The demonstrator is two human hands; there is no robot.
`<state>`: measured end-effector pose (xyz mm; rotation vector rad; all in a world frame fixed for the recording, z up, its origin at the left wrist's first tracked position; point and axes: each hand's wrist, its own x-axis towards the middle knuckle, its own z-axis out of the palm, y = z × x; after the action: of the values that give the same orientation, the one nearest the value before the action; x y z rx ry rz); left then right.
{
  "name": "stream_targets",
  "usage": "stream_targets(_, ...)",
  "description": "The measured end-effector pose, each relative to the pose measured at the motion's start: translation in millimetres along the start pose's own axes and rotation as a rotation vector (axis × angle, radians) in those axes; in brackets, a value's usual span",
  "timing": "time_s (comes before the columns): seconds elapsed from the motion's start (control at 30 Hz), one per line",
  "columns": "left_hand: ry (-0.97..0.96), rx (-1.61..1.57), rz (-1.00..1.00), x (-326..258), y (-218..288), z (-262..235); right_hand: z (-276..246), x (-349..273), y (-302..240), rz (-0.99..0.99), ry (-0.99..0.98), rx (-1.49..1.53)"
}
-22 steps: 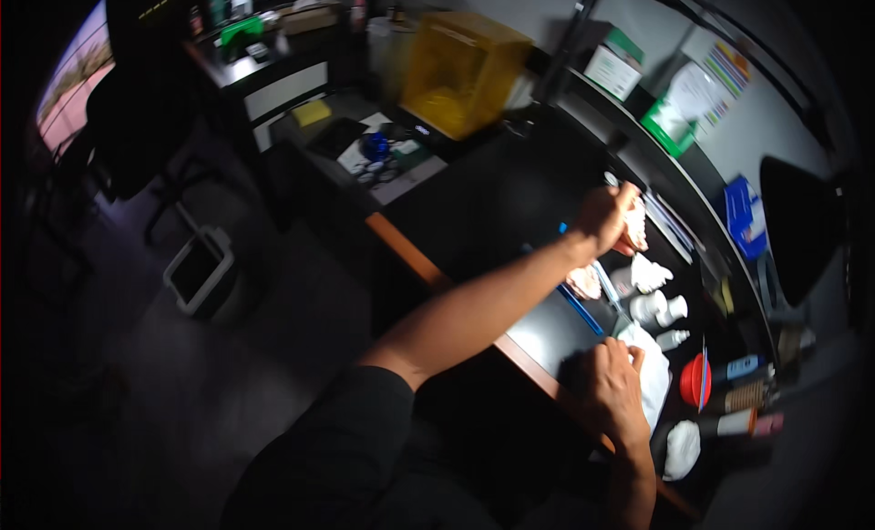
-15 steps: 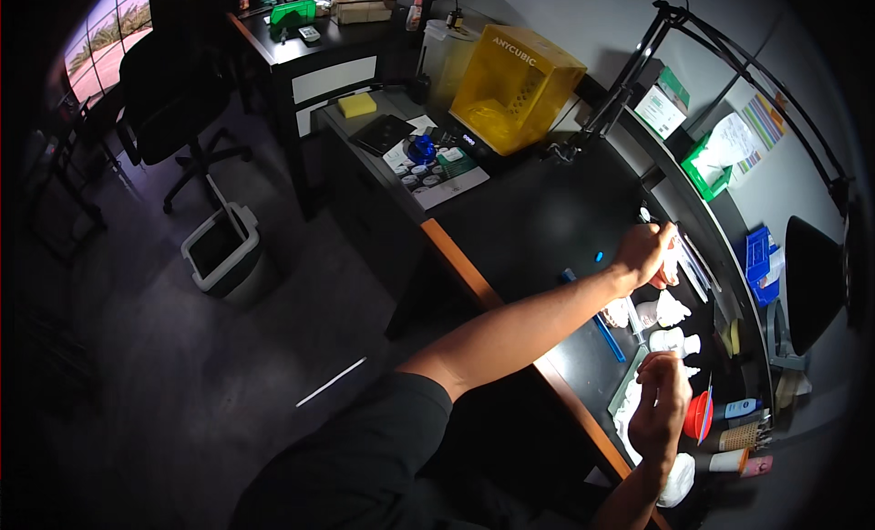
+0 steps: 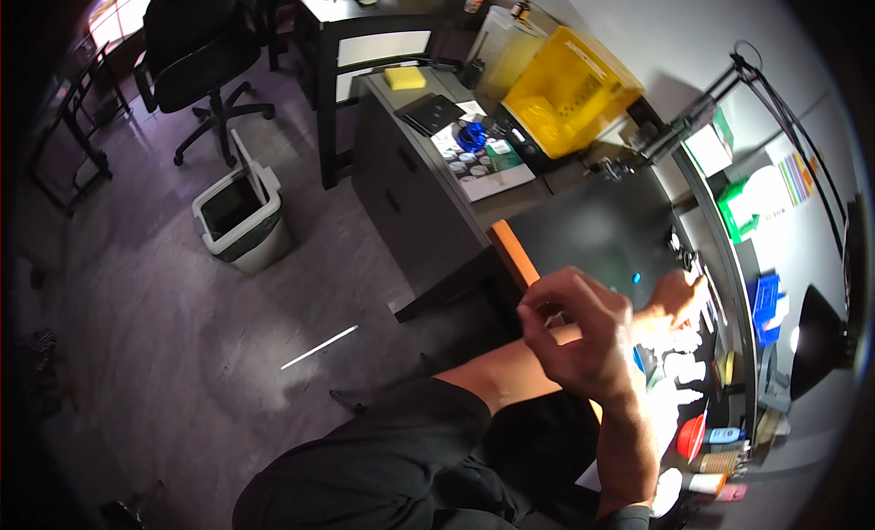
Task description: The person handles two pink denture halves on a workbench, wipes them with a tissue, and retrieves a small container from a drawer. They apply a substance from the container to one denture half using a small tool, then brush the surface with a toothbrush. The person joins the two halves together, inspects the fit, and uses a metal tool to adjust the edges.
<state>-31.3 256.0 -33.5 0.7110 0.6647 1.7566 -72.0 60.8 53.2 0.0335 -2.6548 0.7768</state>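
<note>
My left hand (image 3: 673, 298) reaches across the black desk (image 3: 592, 229) to the slim tools (image 3: 709, 293) along its back edge. Glare and blur hide its fingertips, and a pinkish piece shows just below it. Nearer to me, my right hand (image 3: 583, 339) is raised in front of my left forearm, over the desk's orange front edge (image 3: 515, 255). Its fingers are curled toward the thumb in a pinch; anything between them is too small or hidden to make out. A small blue piece (image 3: 636, 277) lies on the desk left of my left hand.
Toward the right stand white bottles (image 3: 684, 368), a red bowl (image 3: 691, 437) and a blue-capped tube (image 3: 725, 435). A yellow see-through box (image 3: 574, 92) is at the back. An open bin (image 3: 241, 220) and an office chair (image 3: 196, 56) stand on the floor at left. A lamp (image 3: 816, 343) hangs at right.
My right hand has risen and moved left, away from the white things, to in front of my left forearm. My left hand remains by the back edge. The view has shifted.
</note>
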Motion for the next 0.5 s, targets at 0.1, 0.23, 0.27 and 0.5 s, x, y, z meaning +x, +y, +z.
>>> stream_targets(0.1,0.003,-0.003,-0.003,-10.0,5.0,-15.3,32.1,25.4,9.8,-0.089,-0.251,0.010)
stream_targets(0.23,-0.019,-0.014,-0.004,-19.2,5.3,-27.1,77.0,62.8,5.9,-0.077,-0.759,-0.055)
stream_targets(0.27,-0.060,-0.022,0.008,-19.2,12.7,-14.2,77.7,73.8,-2.1,-0.027,-0.917,-0.158)
stream_targets(0.5,-0.044,-0.017,-0.007,-32.3,13.2,-48.3,191.6,163.7,-27.2,-0.327,-1.022,-0.245)
